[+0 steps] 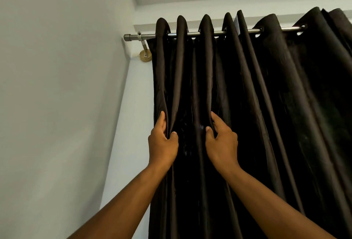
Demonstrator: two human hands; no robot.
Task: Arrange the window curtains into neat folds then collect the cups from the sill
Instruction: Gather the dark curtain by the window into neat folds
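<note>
curtain [266, 105] on rod [207, 33], wall [57, 86] left, hands below rod

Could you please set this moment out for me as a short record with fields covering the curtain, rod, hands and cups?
curtain: dark brown eyelet fabric curtain, hanging in folds
rod: grey metal curtain rod, threaded through the eyelets
left hand: left hand, grip pinching a fold near the curtain's left edge
right hand: right hand, grip pinching a fold further right
cups: none in view

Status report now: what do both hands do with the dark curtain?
Left hand pinches a fold of dark fabric curtain. Right hand pinches another fold. Nothing in the way; no cups in view.
</note>
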